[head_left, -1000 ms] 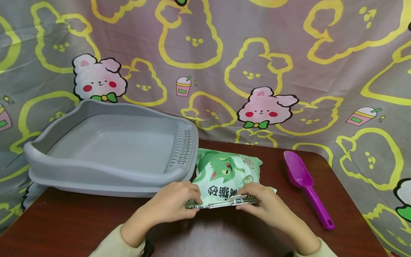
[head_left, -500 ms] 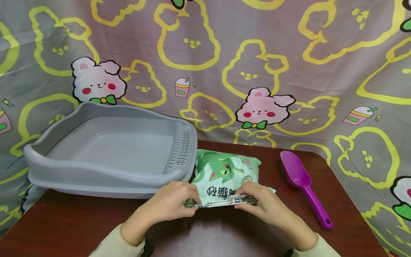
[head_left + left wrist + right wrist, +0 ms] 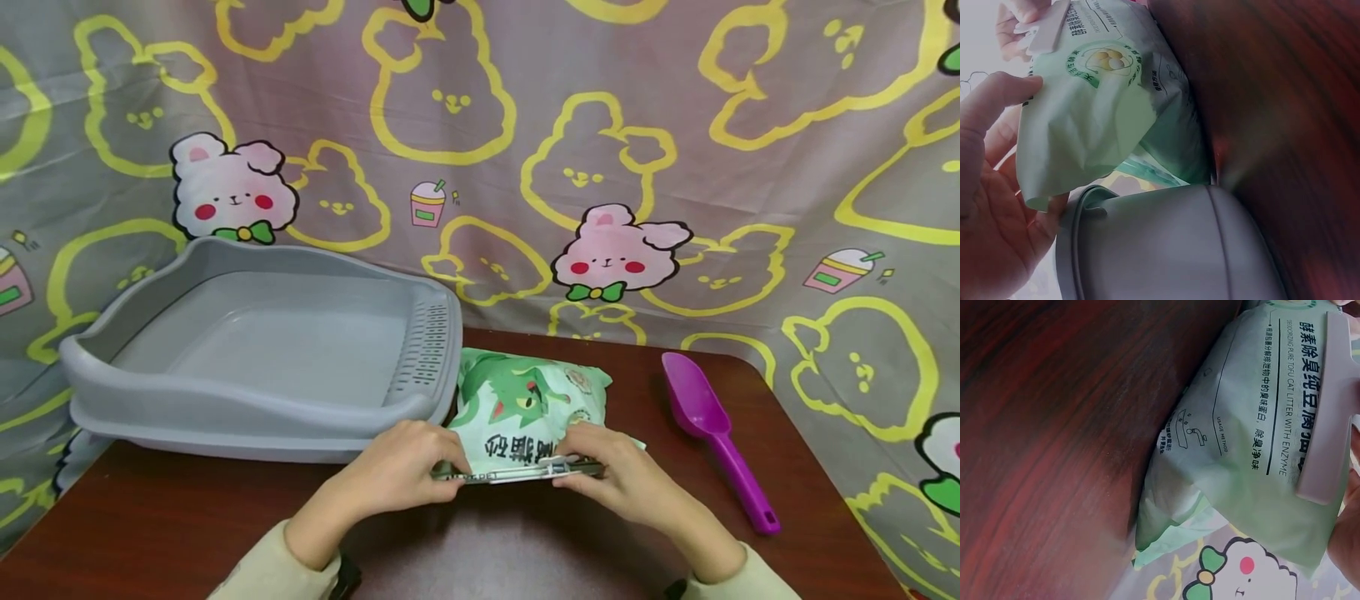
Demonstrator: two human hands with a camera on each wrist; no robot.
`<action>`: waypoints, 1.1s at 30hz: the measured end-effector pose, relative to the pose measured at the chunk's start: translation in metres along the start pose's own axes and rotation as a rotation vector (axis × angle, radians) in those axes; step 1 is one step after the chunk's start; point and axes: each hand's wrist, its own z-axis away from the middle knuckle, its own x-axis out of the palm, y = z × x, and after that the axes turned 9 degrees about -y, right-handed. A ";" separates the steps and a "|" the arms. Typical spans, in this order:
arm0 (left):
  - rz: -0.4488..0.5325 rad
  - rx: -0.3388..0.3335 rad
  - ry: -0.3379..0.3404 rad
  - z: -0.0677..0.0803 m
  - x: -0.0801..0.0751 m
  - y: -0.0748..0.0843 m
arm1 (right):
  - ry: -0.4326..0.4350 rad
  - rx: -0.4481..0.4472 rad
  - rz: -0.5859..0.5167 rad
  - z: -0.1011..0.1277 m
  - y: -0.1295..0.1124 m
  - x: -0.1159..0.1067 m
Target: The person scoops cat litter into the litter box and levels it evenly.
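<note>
Fabric in grey point(image 3: 525, 179), printed with yellow rabbit outlines, hangs behind a dark red-brown wooden table point(image 3: 195, 521). Left on the table, a grey plastic tray with high, wavy walls point(image 3: 247, 408) stands just beside a pale green plastic bag of cat litter point(image 3: 525, 400), which lies at center, its near edge lifted. Well apart at right lies a purple plastic scoop point(image 3: 705, 408), handle pointing near. The left hand point(image 3: 412, 467), partly curled, pinches the bag's near-left edge between thumb and fingers; the right hand point(image 3: 611, 462), closed to a pinch, grips a pale plastic bar clip point(image 3: 1333, 412) along that edge. Tray wall blocks the left; tabletop spreads between the forearms and from bag to scoop, with the table's right edge beyond.
</note>
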 end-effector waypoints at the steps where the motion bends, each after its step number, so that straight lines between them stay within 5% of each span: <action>1: 0.002 0.000 -0.001 0.000 0.000 0.000 | 0.002 -0.008 0.000 0.000 0.001 0.000; 33: -0.003 -0.005 0.000 -0.002 -0.001 -0.002 | -0.009 -0.017 0.113 0.011 0.001 -0.010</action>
